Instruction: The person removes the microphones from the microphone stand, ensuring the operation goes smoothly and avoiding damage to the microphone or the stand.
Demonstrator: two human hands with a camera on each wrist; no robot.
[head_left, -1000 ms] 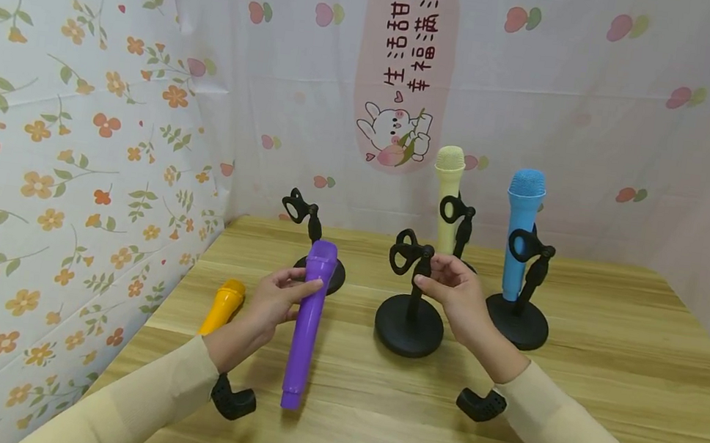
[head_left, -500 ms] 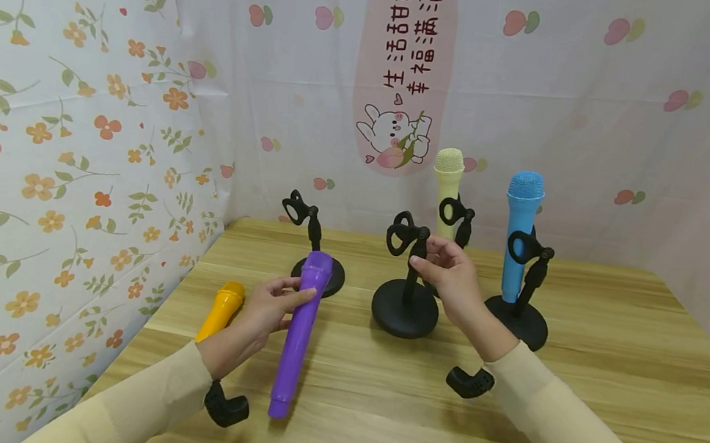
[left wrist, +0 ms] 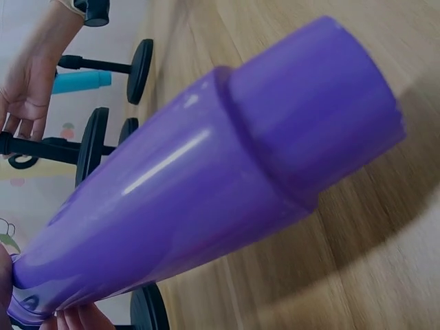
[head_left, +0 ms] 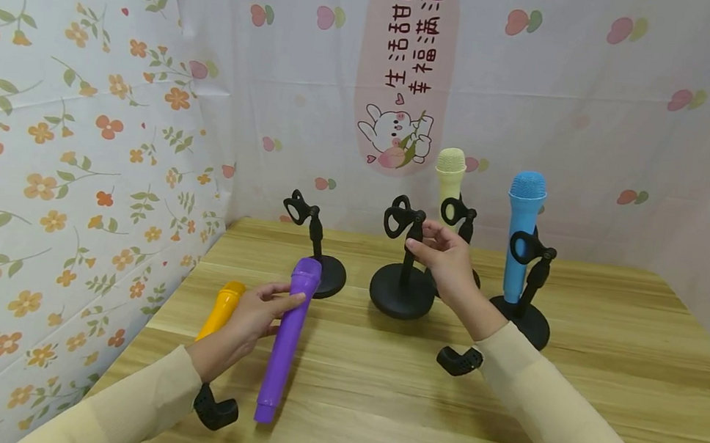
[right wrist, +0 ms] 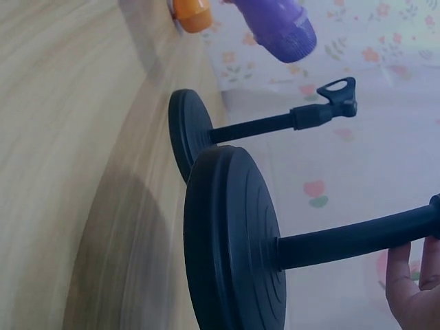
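My left hand (head_left: 255, 316) grips a purple microphone (head_left: 286, 346) around its upper part, head up and tail end tilted toward me. In the left wrist view the microphone's tail fills the middle, over its shadow on the wood. My right hand (head_left: 446, 262) pinches the upright pole of a black microphone stand (head_left: 401, 291) just below its clip. That clip holds nothing. The right wrist view shows the stand's round base (right wrist: 234, 240) close over the tabletop, with a shadow beside it.
An orange microphone (head_left: 220, 312) lies at the left, partly behind my left forearm. Another black stand (head_left: 324, 277) with a bare clip stands back left. A pale yellow microphone (head_left: 450, 178) and a blue microphone (head_left: 523, 220) sit upright in stands behind and right of my right hand.
My right hand has carried the black stand away from me and slightly left, toward the back of the table. My left hand has drawn the purple microphone a little left and nearer me.
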